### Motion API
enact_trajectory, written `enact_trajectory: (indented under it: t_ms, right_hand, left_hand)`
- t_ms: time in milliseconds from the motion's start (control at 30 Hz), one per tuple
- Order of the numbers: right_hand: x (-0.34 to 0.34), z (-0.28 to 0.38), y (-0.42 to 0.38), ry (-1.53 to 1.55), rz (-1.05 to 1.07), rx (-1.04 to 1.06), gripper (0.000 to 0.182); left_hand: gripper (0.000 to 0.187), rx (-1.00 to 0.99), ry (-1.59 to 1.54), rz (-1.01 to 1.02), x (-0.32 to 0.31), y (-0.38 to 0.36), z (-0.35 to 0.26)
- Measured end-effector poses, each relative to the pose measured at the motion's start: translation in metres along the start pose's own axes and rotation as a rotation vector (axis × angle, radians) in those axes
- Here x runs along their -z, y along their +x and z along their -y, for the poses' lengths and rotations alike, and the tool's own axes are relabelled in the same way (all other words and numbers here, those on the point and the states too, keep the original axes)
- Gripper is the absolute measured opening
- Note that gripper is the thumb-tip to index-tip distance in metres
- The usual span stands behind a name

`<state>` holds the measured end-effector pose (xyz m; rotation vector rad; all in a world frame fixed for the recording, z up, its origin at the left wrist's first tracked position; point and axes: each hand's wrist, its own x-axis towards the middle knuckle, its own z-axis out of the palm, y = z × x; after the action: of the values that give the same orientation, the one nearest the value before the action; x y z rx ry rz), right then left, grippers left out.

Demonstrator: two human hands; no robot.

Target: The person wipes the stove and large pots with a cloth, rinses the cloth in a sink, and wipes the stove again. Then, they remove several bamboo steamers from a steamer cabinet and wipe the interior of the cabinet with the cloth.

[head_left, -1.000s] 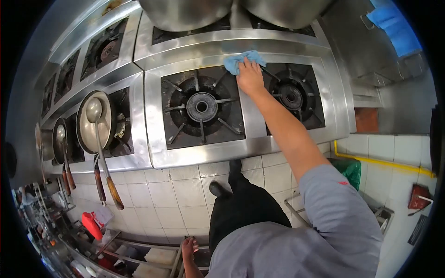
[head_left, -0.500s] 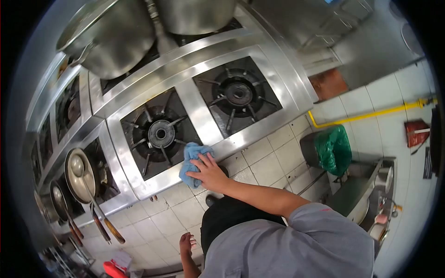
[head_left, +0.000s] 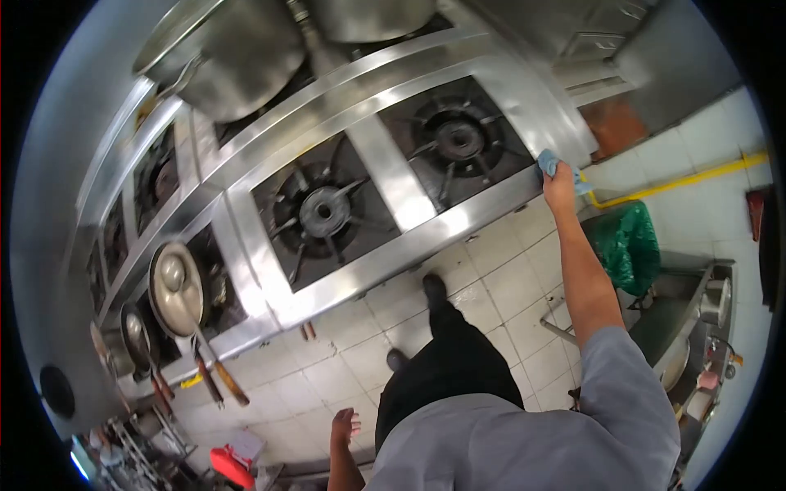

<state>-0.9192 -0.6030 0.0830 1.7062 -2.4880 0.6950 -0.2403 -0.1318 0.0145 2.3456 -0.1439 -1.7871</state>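
My right hand (head_left: 558,186) is closed round a crumpled blue cloth (head_left: 548,162) at the right front corner of the steel stove (head_left: 426,233). Part of the cloth sticks out beyond the fingers on both sides. Low at my left side hangs my left hand (head_left: 345,425), holding nothing, its fingers loosely curled and apart. Two black burners, the left burner (head_left: 325,213) and the right burner (head_left: 460,140), sit in the stove top behind the front rim.
Large steel pots (head_left: 237,61) stand at the back. On the left, a pan (head_left: 176,286) with a ladle and other pans have handles jutting past the stove edge. A bin with a green bag (head_left: 634,245), a yellow pipe (head_left: 679,186) and a sink (head_left: 684,327) are on the right.
My right hand has moved right with the blue cloth, from the front rim below the left burner to the stove's right corner. The view has shifted; my left hand still hangs low.
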Motion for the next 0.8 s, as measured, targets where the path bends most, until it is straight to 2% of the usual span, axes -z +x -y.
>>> enact_trajectory:
  t_ms: [33,67,133,200,267,300,367,400,433,500,533,633,700,733,767,800]
  right_hand:
    - [-0.005,0.029,-0.015,0.06,0.123,-0.085,0.05]
    - [-0.021,0.054,-0.041,0.08,0.133,-0.071,0.05]
    - [-0.049,0.109,-0.116,0.067,-0.191,0.16,0.051]
    - [-0.048,0.192,-0.196,0.186,-0.145,0.215,0.054]
    - [-0.045,0.275,-0.263,0.312,0.069,0.173,0.062]
    - [-0.049,0.313,-0.295,0.378,0.109,0.234,0.06]
    - [-0.062,0.389,-0.351,0.404,0.162,0.406,0.041]
    - [-0.068,0.425,-0.379,0.571,0.108,0.511,0.032]
    - [-0.069,0.452,-0.394,0.768,0.233,0.656,0.026]
    - [-0.062,0.502,-0.409,0.732,0.321,0.876,0.021]
    - [-0.061,0.51,-0.41,0.692,0.357,0.99,0.022]
    - [-0.056,0.483,-0.385,0.681,0.302,0.986,0.024]
    - [-0.055,0.422,-0.352,0.648,0.243,0.961,0.026]
    - [-0.051,0.388,-0.332,0.557,0.225,0.89,0.026]
    - [-0.041,0.351,-0.316,0.569,0.095,0.772,0.026]
    - [-0.052,0.31,-0.287,0.597,0.11,0.693,0.031]
  left_hand:
    - [0.038,-0.025,-0.013,0.004,0.006,-0.001,0.003]
    - [0.039,-0.056,-0.023,0.013,0.012,-0.002,0.007]
    - [0.038,-0.069,-0.041,0.008,0.024,0.001,0.022]
    - [0.037,-0.082,-0.056,0.008,0.043,-0.002,0.046]
    - [0.035,-0.085,-0.042,0.026,0.06,-0.003,0.066]
    - [0.034,-0.101,-0.04,0.018,0.071,0.0,0.082]
    - [0.034,-0.131,-0.081,-0.006,0.093,0.0,0.114]
    - [0.034,-0.15,-0.104,-0.02,0.104,0.0,0.131]
    - [0.033,-0.133,-0.128,-0.028,0.118,0.004,0.154]
    - [0.033,-0.071,-0.133,-0.051,0.138,0.007,0.187]
    - [0.034,-0.022,-0.116,-0.072,0.146,-0.002,0.2]
    - [0.034,0.022,-0.135,-0.05,0.175,-0.006,0.253]
    - [0.034,0.026,-0.147,0.01,0.198,0.013,0.292]
    - [0.034,0.019,-0.153,0.012,0.198,0.01,0.29]
    - [0.033,0.054,-0.124,-0.014,0.197,0.002,0.288]
    - [0.033,0.088,-0.095,-0.043,0.197,-0.002,0.285]
